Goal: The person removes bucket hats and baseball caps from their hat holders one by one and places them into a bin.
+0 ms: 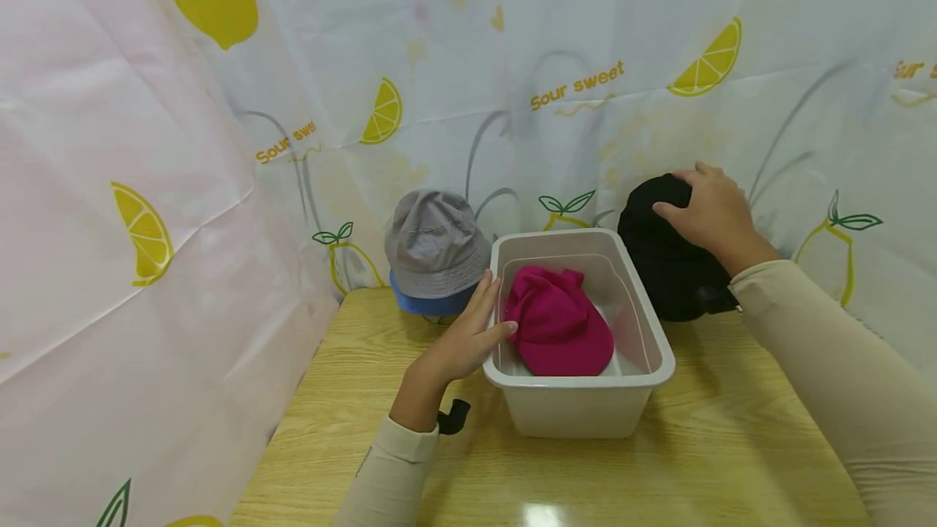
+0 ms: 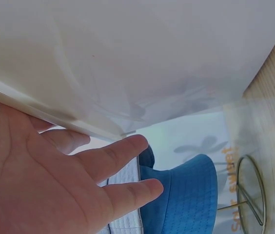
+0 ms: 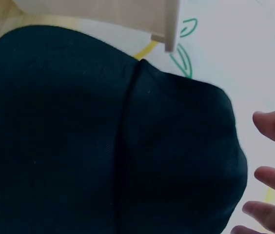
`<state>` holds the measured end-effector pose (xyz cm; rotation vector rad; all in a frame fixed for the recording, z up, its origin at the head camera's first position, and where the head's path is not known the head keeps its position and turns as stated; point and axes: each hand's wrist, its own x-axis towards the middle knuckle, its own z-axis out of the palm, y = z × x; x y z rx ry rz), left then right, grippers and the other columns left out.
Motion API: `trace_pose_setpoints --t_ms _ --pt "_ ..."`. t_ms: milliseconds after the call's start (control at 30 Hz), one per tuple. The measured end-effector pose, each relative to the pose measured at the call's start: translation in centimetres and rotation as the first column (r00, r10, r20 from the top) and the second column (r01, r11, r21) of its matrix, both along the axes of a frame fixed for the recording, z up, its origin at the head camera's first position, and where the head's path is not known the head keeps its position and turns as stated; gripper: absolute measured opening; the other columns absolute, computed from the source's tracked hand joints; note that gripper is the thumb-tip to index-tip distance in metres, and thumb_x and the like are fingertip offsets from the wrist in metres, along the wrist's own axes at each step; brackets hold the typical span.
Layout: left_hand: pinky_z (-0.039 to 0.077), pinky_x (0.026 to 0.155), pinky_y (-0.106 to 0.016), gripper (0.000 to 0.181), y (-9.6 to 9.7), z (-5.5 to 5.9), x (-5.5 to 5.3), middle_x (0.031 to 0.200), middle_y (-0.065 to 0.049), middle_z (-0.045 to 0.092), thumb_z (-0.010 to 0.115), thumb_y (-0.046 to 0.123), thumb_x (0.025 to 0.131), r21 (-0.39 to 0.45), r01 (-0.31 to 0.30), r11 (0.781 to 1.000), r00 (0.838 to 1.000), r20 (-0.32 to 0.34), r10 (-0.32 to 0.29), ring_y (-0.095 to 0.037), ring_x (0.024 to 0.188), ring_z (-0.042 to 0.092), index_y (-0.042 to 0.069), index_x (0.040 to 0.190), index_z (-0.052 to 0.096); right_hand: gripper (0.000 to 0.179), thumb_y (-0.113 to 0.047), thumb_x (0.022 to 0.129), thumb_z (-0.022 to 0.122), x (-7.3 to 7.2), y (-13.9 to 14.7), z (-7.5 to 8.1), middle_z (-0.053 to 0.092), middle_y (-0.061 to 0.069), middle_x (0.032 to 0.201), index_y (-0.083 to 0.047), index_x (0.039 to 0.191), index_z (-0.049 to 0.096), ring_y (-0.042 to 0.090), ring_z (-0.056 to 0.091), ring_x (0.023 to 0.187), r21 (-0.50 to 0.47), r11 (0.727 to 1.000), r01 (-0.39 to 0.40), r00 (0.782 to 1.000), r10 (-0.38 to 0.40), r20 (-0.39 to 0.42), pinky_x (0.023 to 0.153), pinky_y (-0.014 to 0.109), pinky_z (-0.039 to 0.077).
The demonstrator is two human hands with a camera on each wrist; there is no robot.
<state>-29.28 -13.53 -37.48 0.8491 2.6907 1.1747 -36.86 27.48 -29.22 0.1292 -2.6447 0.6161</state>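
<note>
The black cap (image 1: 659,267), right of the white bin (image 1: 574,413), could drop onto the desk (image 1: 717,397) if pinched too shallowly, since the right hand (image 1: 712,208), fingers loosely parted, holds nothing near its crown, while the straight-fingered left hand (image 1: 463,341) merely rests against the bin's rim.

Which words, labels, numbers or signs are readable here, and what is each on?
"Sour sweet": orange print on the back cloth, above the bin.
"Sour swe": print farther left on the cloth, its end lost.
"ur s": print at the head view's right edge, first letter unclear.
"Sour sweet": sideways, faint, on the cloth in the left wrist view.
Left sleeve: dark marks, too small to read.
</note>
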Motion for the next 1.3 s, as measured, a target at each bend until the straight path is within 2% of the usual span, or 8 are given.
trace_pose_setpoints --t_ms 233,467,800,1133,1300 --pt "0.014 0.127 -0.058 0.082 0.0 -0.1 -0.1 0.175 -0.002 -0.012 0.049 0.047 0.105 -0.005 0.004 1.000 1.000 -0.009 -0.004 -0.019 0.161 -0.006 0.021 0.168 0.003 0.078 -0.044 0.098 0.065 0.0 0.6 -0.3 0.021 0.039 0.162 0.003 0.154 0.041 0.065 0.019 0.146 -0.012 1.000 0.005 0.999 -0.005 0.043 0.115 0.076 0.018" --pt "0.014 0.127 -0.057 0.082 -0.1 -0.2 -0.2 0.175 -0.003 -0.012 0.049 0.048 0.105 0.005 0.012 1.000 1.000 -0.022 -0.012 -0.019 0.161 -0.006 0.022 0.168 0.004 0.088 -0.053 0.096 0.067 -0.3 0.9 -0.6 0.016 0.040 0.163 0.002 0.158 0.035 0.067 0.019 0.144 -0.021 1.000 0.011 0.998 -0.009 0.067 0.113 0.078 0.020" --pt "0.014 0.128 -0.056 0.081 -0.1 -0.2 -0.2 0.175 -0.003 -0.011 0.048 0.048 0.105 -0.001 0.008 1.000 1.000 -0.018 -0.008 -0.016 0.160 -0.006 0.023 0.168 0.004 0.111 -0.061 0.090 0.071 -0.5 0.9 -1.0 0.013 0.042 0.162 0.005 0.162 0.018 0.065 0.021 0.143 -0.050 0.999 0.004 0.995 0.001 0.096 0.113 0.077 0.022" --pt "0.015 0.127 -0.057 0.081 -0.1 0.0 0.0 0.175 -0.003 -0.011 0.049 0.046 0.105 0.004 0.003 1.000 1.000 -0.015 -0.003 -0.018 0.161 -0.005 0.022 0.168 0.005 0.134 -0.069 0.079 0.078 -1.0 0.9 -1.7 0.006 0.040 0.165 0.003 0.164 0.006 0.067 0.023 0.141 -0.087 0.996 0.031 0.993 -0.021 0.119 0.112 0.078 0.023" --pt "0.015 0.127 -0.057 0.082 0.0 -0.1 -0.1 0.176 -0.003 -0.011 0.049 0.048 0.105 0.003 0.006 1.000 1.000 -0.014 -0.006 -0.017 0.161 -0.006 0.023 0.168 0.005 0.134 -0.069 0.078 0.079 -1.0 0.9 -2.0 0.010 0.039 0.164 0.004 0.164 0.007 0.067 0.025 0.139 -0.102 0.994 0.033 0.993 -0.021 0.112 0.111 0.078 0.024"
